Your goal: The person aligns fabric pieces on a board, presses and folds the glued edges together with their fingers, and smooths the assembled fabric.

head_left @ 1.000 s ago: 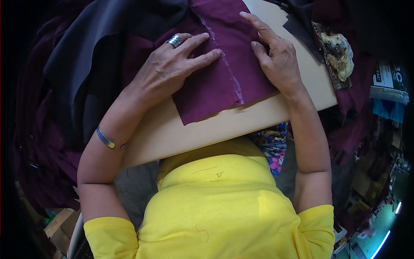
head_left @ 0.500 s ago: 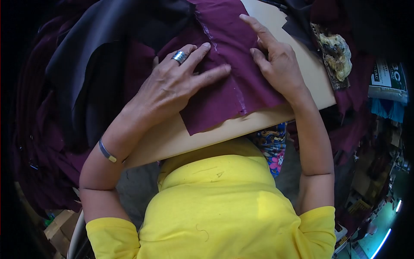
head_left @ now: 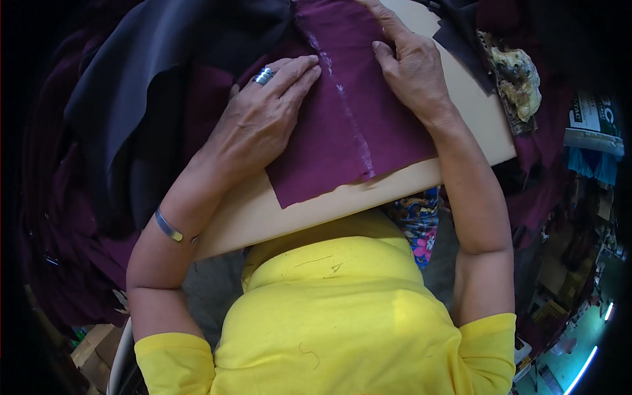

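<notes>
A maroon cloth piece [head_left: 349,125] lies spread over a pale tan board [head_left: 253,220], with a whitish, patchy streak running lengthwise down its middle. My left hand [head_left: 266,108], with a silver ring on it, rests on the cloth left of the streak, fingers stretched and close together. On the cloth's right edge lies my right hand [head_left: 415,76]; its index finger points to the far side, apart from the thumb, and its other fingers are partly hidden. Dark grey leather-like material [head_left: 125,85] drapes beside my left hand.
At the board's right stands a strip smeared with a lumpy yellowish mass [head_left: 517,82]. More maroon cloth [head_left: 72,263] hangs in folds on the left. A labelled white-and-green packet [head_left: 596,125] sits at far right. My lap is close below the board's near edge.
My left hand's spread fingers have drawn together and left the streak, exposing more of it. My right hand has shifted slightly up and left. The cloth is flatter near the streak.
</notes>
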`<control>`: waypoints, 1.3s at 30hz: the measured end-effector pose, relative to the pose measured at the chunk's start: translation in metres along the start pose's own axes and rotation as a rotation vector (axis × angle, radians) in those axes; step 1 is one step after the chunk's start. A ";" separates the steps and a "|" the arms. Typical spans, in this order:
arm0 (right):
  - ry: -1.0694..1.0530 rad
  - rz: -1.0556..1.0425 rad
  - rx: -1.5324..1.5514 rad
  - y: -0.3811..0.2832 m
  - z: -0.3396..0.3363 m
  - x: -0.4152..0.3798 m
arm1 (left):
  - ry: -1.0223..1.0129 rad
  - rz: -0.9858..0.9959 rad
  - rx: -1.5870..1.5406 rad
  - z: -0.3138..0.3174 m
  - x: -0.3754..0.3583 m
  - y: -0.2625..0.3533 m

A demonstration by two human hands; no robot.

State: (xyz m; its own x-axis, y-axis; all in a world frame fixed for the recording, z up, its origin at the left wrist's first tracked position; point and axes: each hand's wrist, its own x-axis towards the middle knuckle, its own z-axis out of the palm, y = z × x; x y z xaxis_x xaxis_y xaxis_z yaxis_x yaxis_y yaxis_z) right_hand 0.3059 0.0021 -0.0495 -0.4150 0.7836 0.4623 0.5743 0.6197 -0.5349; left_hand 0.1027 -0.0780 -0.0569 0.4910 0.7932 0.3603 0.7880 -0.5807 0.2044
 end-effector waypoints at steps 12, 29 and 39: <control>-0.046 -0.144 -0.376 -0.026 -0.008 -0.006 | -0.194 0.043 -0.077 -0.010 -0.007 -0.005; 0.001 0.227 -0.007 0.012 0.006 0.024 | 0.074 0.156 0.025 0.002 0.018 -0.033; -0.011 0.132 -0.107 0.002 0.021 0.038 | 0.069 0.030 -0.092 0.002 0.016 -0.026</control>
State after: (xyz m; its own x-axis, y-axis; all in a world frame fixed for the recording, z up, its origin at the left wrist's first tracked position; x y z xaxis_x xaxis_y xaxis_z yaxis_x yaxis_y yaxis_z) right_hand 0.2765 0.0346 -0.0479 -0.3383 0.8588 0.3846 0.6964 0.5034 -0.5116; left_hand 0.0905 -0.0502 -0.0579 0.4843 0.7627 0.4285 0.7344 -0.6207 0.2747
